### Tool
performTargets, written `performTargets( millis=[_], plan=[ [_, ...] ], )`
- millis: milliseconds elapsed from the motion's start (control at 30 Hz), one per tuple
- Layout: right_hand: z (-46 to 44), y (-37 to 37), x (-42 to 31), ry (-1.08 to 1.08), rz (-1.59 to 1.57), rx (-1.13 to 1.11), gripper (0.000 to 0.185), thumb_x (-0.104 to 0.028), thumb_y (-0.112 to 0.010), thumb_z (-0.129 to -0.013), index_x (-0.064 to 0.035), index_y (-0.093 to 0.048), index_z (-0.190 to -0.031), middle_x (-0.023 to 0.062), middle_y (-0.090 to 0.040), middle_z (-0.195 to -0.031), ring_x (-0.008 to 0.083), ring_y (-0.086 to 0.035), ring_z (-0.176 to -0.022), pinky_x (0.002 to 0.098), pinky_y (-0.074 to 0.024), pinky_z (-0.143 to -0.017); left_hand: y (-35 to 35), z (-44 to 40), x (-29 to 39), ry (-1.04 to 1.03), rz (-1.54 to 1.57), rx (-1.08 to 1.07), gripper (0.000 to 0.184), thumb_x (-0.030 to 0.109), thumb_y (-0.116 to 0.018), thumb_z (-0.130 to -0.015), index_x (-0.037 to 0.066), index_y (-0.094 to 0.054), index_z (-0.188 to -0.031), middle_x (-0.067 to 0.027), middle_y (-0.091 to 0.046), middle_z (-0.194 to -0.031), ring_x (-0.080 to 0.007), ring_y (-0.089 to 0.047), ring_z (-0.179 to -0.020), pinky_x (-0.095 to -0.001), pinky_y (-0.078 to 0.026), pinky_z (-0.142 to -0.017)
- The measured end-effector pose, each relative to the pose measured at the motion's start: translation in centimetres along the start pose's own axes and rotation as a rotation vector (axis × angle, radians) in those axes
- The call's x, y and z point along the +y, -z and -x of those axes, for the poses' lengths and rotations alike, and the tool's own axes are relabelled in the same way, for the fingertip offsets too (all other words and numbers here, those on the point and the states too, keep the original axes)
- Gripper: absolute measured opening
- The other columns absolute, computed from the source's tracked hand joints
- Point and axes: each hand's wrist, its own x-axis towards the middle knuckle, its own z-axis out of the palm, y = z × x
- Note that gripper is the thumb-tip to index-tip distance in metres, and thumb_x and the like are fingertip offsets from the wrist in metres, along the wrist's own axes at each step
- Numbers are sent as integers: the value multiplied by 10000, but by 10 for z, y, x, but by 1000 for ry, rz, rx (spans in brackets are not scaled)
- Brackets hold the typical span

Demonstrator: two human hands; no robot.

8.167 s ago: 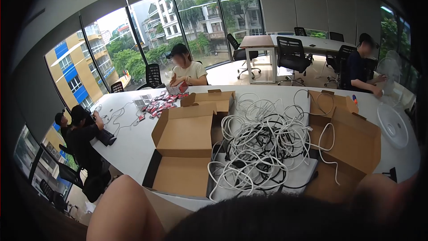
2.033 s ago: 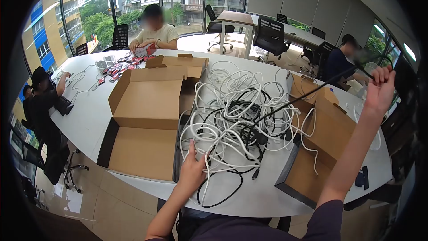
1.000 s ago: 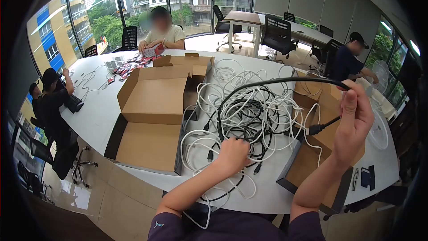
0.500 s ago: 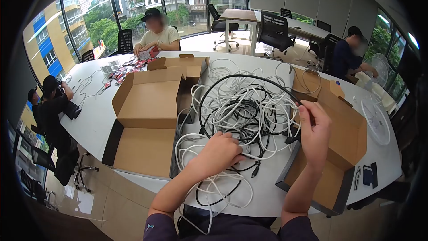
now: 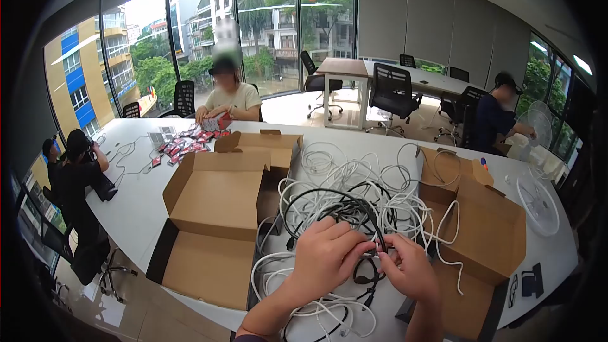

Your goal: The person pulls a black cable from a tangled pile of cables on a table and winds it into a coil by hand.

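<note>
Over a tangled heap of white cables (image 5: 345, 174) and black ones, both my hands meet at one black cable (image 5: 375, 212), which loops up from the heap. My left hand (image 5: 329, 253) is closed, its thumb and fingers pinching near the cable. Close beside it, my right hand (image 5: 408, 267) pinches the black cable between thumb and fingers. Part of the grip is hidden behind the left fingers. Below the hands, a black cable end (image 5: 367, 297) lies among loose white loops. One white cable (image 5: 451, 240) hangs over the right box.
Open cardboard boxes stand left (image 5: 212, 266) and right (image 5: 484, 225) of the heap. Small red packets (image 5: 183, 145) lie before a seated person (image 5: 231, 98). Glasses (image 5: 513, 291), a dark case (image 5: 532, 280) and a white fan guard (image 5: 537, 206) are at the right. Other people are left and right.
My right hand has come down and left, bringing the black cable's raised loop inward. My left hand has moved right to meet it. The camera view has tilted up.
</note>
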Motion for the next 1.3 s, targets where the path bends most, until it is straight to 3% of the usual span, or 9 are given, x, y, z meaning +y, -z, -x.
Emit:
performTargets(
  millis=[100, 133, 500, 600, 700, 1000, 1100, 1200, 1300],
  plan=[
    [-8, -16, -3, 0, 25, 0, 285, -3, -550, -840, 50, -541, -1119, 109, -570, -889, 152, -670, -678, 232, -486, -547, 3, 4, -1, 21, 12, 45, 131, 126, -778, -692, 80, -670, -751, -13, -498, -610, -192, -417, -553, -312, -337, -504],
    [-9, -22, -6, -33, -9, 29, 312, -20, -575, -814, 12, -539, -1122, 128, -570, -897, 220, -623, -624, 293, -478, -566, 4, 4, -3, 25, 13, 62, 132, 125, -778, -692, 79, -670, -753, -12, -501, -612, -191, -416, -553, -312, -337, -503],
    [-25, -53, 16, -100, -12, -91, 213, -124, -637, -864, -13, -546, -1021, 117, -617, -736, 199, -590, -610, 317, -456, -571, 24, 10, -11, 73, 168, 270, 162, 205, -741, -795, 58, -677, -772, -16, -486, -594, -170, -405, -547, -278, -306, -505],
    [-26, -54, 16, -137, 43, -104, 219, -141, -657, -857, -11, -556, -1002, 120, -631, -744, 199, -592, -601, 314, -452, -562, 31, 13, -8, 101, 217, 309, 94, 120, -745, -750, 71, -693, -812, -19, -539, -620, -194, -435, -549, -292, -329, -514],
    [-27, -49, 6, -141, 100, -122, 226, -143, -671, -840, -14, -564, -992, 120, -658, -794, 217, -615, -637, 321, -467, -583, 31, 16, -9, 109, 274, 338, 265, 291, -680, -881, 40, -689, -796, -16, -496, -609, -130, -408, -564, -263, -301, -503],
    [-31, -56, 23, -25, 172, -121, 176, -94, -631, -842, -29, -565, -992, 130, -680, -858, 354, -649, -798, 418, -487, -713, 43, 21, 8, 114, 337, 347, 367, 371, -623, -917, 37, -705, -790, -19, -514, -622, -123, -433, -573, -245, -309, -507],
    [-32, -59, 28, 10, 226, -32, 134, -66, -610, -843, -23, -571, -964, 128, -670, -798, 328, -649, -734, 394, -484, -664, 41, 20, 10, 94, 363, 343, 357, 358, -624, -918, 37, -707, -784, -7, -512, -597, -123, -429, -556, -245, -302, -508],
    [-31, -48, 18, -51, 149, 107, 90, -52, -594, -854, -12, -574, -932, 130, -648, -735, 291, -628, -653, 355, -465, -607, 35, 26, 8, 112, 368, 277, 296, 292, -661, -896, -1, -690, -937, -60, -571, -734, -157, -497, -646, -261, -394, -561],
    [-31, -41, 26, 119, -61, 424, 138, -132, -570, -939, -3, -560, -888, 70, -637, -702, 148, -571, -575, 296, -427, -537, 12, 17, 5, -15, 106, 389, 504, 218, -709, -851, -78, -533, -1219, -170, -555, -1021, -227, -538, -871, -289, -482, -707]
  ],
)
